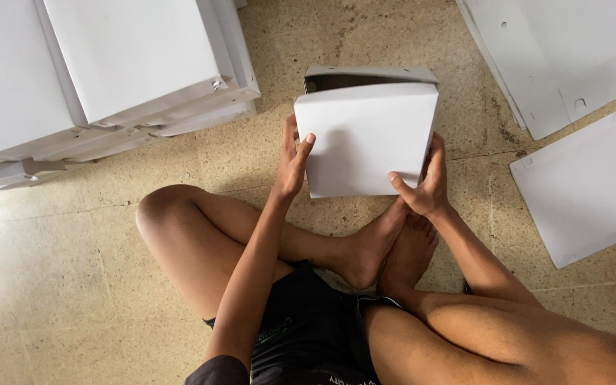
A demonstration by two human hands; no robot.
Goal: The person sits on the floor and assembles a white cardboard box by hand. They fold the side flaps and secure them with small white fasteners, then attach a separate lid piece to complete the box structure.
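I sit cross-legged on the floor and hold a white metal box (365, 135) upright in front of my feet. Its open top shows a dark inside at the far edge. My left hand (294, 160) grips the box's left side, thumb on the front face. My right hand (425, 185) clasps its lower right corner, fingers wrapped around the edge.
A stack of white metal panels (108, 64) lies at the upper left. Two flat white sheets lie on the right: a large one (565, 50) at the top and a smaller one (589, 182) below it. The floor (51, 285) is speckled beige tile.
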